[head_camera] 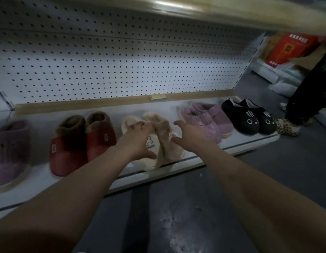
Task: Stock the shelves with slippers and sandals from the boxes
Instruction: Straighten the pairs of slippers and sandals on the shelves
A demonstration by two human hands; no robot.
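The cream pair [156, 141] sat mid-shelf [231, 147], between the red pair [81, 141] to its left and the lilac pair [206, 121] to its right, with a black pair [249, 117] beyond that. Both cream slippers ran front to back, toes toward the shelf's front edge and openings toward the pegboard [122, 61], though they leaned together, the right one tipped across the left.

The left hand [140, 139] lay on the left cream slipper, fingers spread over its upper and thumb near the toe; it seemed to rest there rather than clench, though blur made this uncertain. The right hand [191, 136] was open and held nothing, just beside the right cream slipper and over the near edge of the lilac pair, fingers reaching toward the back.

So the tilted slipper lay directly to the left of the right hand, the nearer one for it. Squaring the pair probably called for that hand to close inward across the slipper's long axis while the left steadied its mate.
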